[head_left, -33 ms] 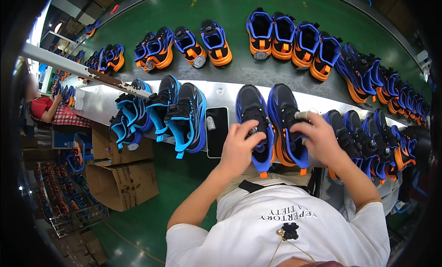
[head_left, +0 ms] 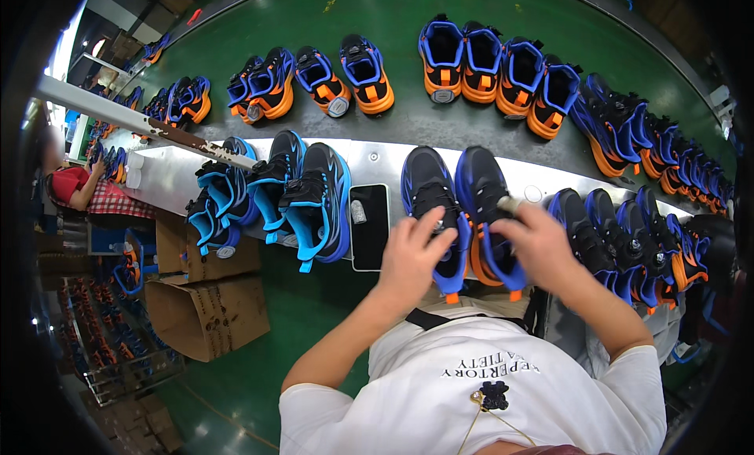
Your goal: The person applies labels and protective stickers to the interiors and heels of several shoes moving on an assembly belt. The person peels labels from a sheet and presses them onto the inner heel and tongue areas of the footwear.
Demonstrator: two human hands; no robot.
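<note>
Two dark blue and black shoes with orange soles stand side by side on the steel ledge [head_left: 377,158] right in front of me. My left hand [head_left: 415,257] lies over the heel of the left shoe [head_left: 426,186] with its fingers curled on the upper. My right hand [head_left: 542,247] is on the right shoe [head_left: 481,180] and pinches a small pale tool [head_left: 509,205] against its upper. What kind of tool it is cannot be made out.
A black phone [head_left: 369,226] lies left of the pair, beside several light blue shoes [head_left: 314,200]. More dark shoes [head_left: 628,235] crowd the ledge to the right. Orange-soled shoes [head_left: 471,54] sit on the green belt [head_left: 393,11] beyond. Cardboard boxes [head_left: 208,314] and a person in red [head_left: 71,184] are at left.
</note>
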